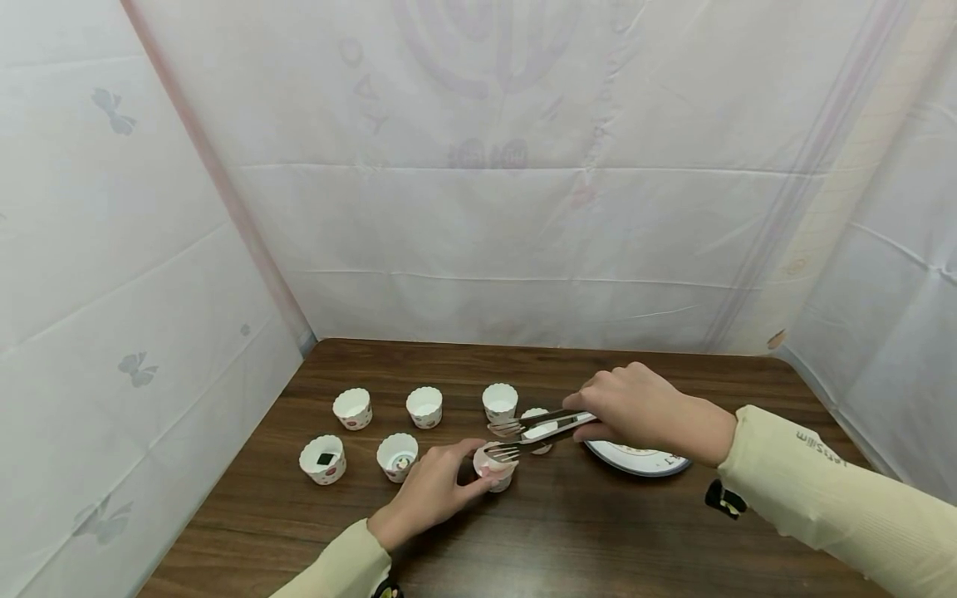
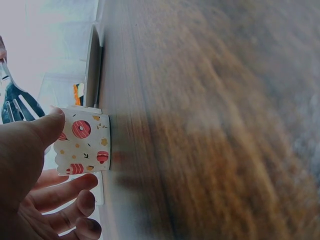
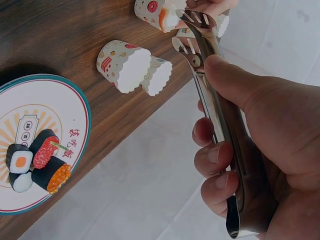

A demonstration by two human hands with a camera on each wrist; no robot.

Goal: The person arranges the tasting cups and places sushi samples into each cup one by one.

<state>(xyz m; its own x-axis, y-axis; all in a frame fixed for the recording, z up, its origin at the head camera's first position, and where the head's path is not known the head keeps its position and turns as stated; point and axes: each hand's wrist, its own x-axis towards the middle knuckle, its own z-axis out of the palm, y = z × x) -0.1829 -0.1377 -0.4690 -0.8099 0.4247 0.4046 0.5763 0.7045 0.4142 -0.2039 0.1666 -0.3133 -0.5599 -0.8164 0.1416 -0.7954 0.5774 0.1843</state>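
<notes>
My left hand holds a small white paper baking cup with a donut print, thumb on one side and fingers on the other. A pinkish-orange and white piece shows at that cup's mouth. My right hand grips metal food tongs with slotted, fork-like ends. Their tips stand apart just over the cup, and I see nothing between them. Right behind the tongs is another paper cup, partly hidden.
Several more paper cups stand on the wooden table. The front left cup holds a black piece; the cup beside it holds a small light piece. To the right, a plate bears several sushi pieces. Curtains surround the table.
</notes>
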